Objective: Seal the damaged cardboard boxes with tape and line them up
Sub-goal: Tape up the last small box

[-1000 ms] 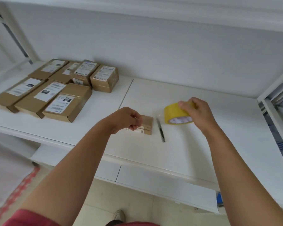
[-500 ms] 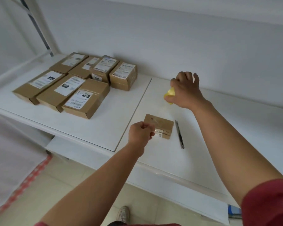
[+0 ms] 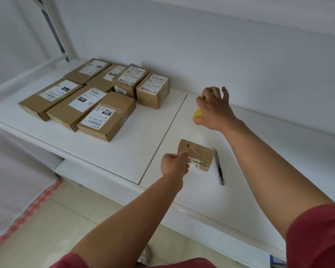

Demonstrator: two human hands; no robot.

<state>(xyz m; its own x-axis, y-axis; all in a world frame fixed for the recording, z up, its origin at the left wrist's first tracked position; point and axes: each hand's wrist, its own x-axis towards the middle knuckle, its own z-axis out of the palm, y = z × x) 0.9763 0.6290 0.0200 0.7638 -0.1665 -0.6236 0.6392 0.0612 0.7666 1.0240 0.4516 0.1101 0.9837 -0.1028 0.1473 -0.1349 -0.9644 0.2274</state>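
A small brown cardboard box [image 3: 198,153] lies on the white shelf [image 3: 124,151] near its front edge. My left hand [image 3: 174,165] pinches the free end of a clear tape strip at the box's near left corner. The strip runs across the box top. Farther back, my right hand [image 3: 213,109] grips the yellow tape roll [image 3: 197,114], which is mostly hidden under my palm. Several brown labelled boxes [image 3: 97,99] sit packed together at the back left of the shelf.
A slim utility knife [image 3: 219,167] lies on the shelf just right of the small box. A seam between two shelf panels [image 3: 162,140] runs left of the box. Tiled floor and a lower shelf edge [image 3: 97,182] show below.
My right hand has carried the tape roll from beside the box to farther back, drawing tape over the top. My left hand moved from on top of the box to its near corner.
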